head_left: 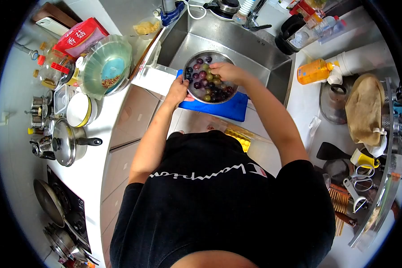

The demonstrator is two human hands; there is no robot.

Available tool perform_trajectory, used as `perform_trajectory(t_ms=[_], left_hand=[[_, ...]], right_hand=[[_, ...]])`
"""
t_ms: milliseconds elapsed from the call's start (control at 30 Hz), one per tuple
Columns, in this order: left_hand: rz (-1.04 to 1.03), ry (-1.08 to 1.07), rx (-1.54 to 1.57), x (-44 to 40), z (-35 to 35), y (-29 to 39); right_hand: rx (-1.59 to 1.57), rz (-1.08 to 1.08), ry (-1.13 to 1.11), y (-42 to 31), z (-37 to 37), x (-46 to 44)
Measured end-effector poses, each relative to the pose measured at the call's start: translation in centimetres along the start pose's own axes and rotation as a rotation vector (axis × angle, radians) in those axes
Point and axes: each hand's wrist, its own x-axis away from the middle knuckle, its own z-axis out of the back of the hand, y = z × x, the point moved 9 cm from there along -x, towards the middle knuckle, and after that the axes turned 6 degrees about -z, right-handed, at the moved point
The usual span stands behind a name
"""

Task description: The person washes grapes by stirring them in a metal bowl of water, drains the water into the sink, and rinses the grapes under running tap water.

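Note:
A round metal bowl sits at the front edge of the sink, with water and many grapes in it. Dark purple grapes, reddish ones and yellow-green ones are mixed together. My left hand grips the bowl's left rim, thumb on top and fingers underneath. Over the right side of the bowl reaches my right hand, its fingers stretched out at the grapes; part of them is hidden. Beneath the bowl lies a blue cloth on the counter's front edge.
The steel sink has a faucet behind it. On the left counter stand a green basin, white bowls and a lidded pot. An orange bottle, a glass lid and scissors are at right.

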Motion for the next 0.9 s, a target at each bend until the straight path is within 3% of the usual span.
perform_trajectory(t_ms=[67, 133, 167, 233, 367, 467, 567, 633, 767, 833, 900], left_hand=[[-0.006, -0.006, -0.004, -0.1, 0.0, 0.1], [0.029, -0.001, 0.007, -0.1, 0.0, -0.1], [0.029, -0.002, 0.007, -0.1, 0.0, -0.2], [0.003, 0.007, 0.029, -0.1, 0.0, -0.1], [0.016, 0.037, -0.009, 0.2, 0.1, 0.3], [0.030, 0.030, 0.021, 0.2, 0.1, 0.1], [0.008, -0.009, 0.000, 0.1, 0.0, 0.1], [0.006, -0.005, -0.002, 0.1, 0.0, 0.0], [-0.005, 0.004, 0.045, -0.2, 0.1, -0.3], [0.021, 0.003, 0.021, -0.1, 0.0, -0.2], [0.019, 0.000, 0.008, 0.0, 0.0, -0.2]], right_hand=[[0.017, -0.075, -0.073, 0.3, 0.0, 1.0], [0.214, 0.078, 0.183, -0.1, 2.5, 0.3], [0.214, 0.077, 0.184, 0.5, 2.6, 0.1], [-0.057, -0.156, 0.184, 1.4, 2.3, 1.7], [-0.174, -0.105, 0.280, 5.8, 1.5, -3.6], [-0.298, -0.215, 0.292, 7.6, 1.0, -4.8], [-0.498, -0.124, 0.113, 6.8, -0.1, -5.3], [-0.173, -0.034, 0.179, 4.6, 0.9, -3.0], [-0.035, 0.058, 0.110, 2.5, 1.2, -0.6], [0.455, 0.288, 0.190, 0.6, 2.3, -1.5], [0.462, 0.326, 0.319, -0.1, 3.1, -3.4]])
